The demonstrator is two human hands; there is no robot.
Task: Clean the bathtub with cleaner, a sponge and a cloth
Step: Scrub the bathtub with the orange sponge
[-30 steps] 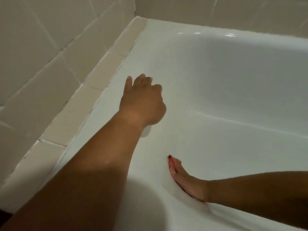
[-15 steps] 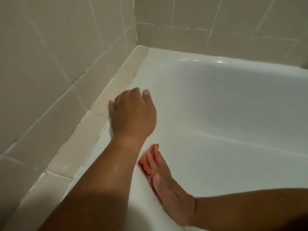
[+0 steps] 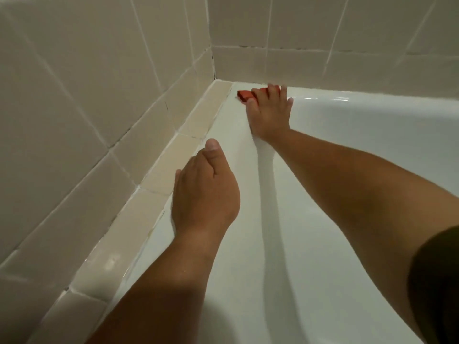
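Scrubbing is judged in hand. The sponge [image 3: 244, 95] is pressed onto the bathtub [image 3: 234, 145] rim, upper centre, under straight fingers [image 3: 275, 94] of the right hand [image 3: 270, 112]. The left hand [image 3: 206, 192] rests mid-frame; its finger state cannot be told. A firm stroke along the rim is called for next.

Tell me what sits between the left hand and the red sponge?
Only bare white bathtub rim separates them, in the head view; the right hand presses the sponge.
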